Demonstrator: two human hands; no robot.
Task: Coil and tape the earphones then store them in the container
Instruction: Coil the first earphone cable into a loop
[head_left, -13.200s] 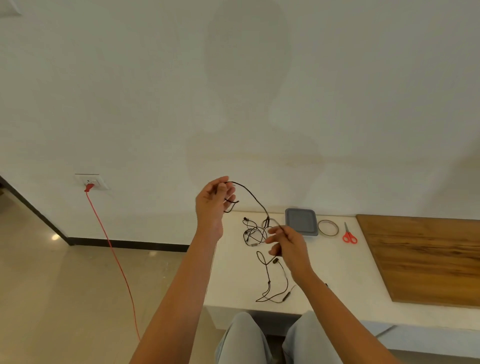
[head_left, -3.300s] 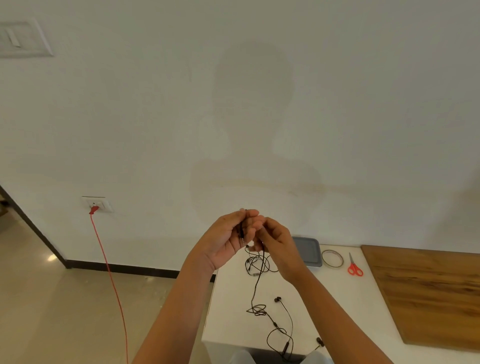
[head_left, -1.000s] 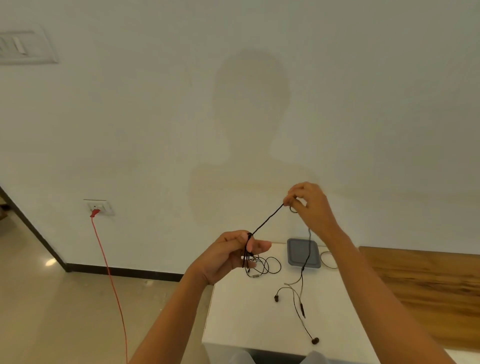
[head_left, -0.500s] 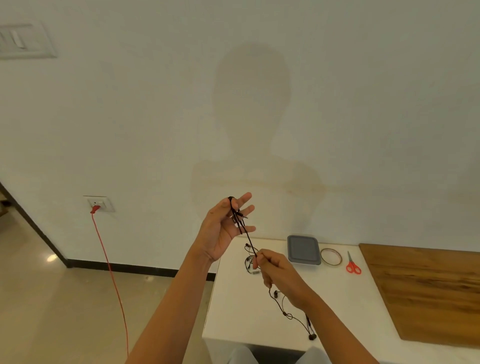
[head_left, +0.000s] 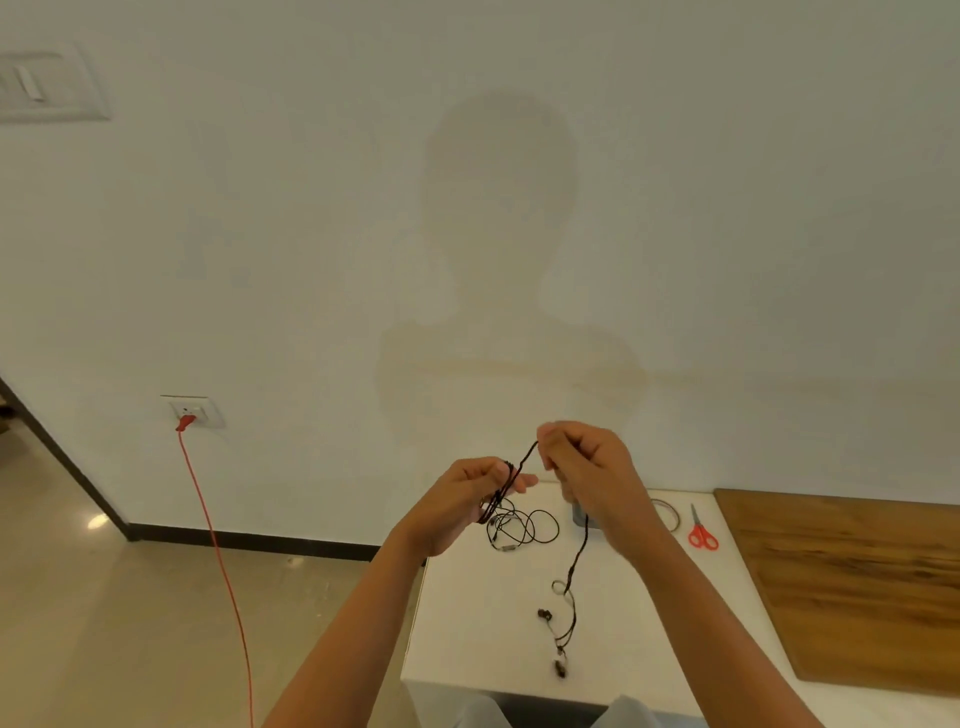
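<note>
Several turns of the earphones are wound around the fingers of the left hand, which curl on the coil. From it a short taut stretch runs toward 1 o'clock to the right hand, thumb and forefinger pinching the cord. Below that pinch the loose tail drops toward 6 o'clock, earbuds at the white table. Wrapping that tail on looks like the right hand's job, circling the left. Behind the right hand, the container shows as a sliver.
</note>
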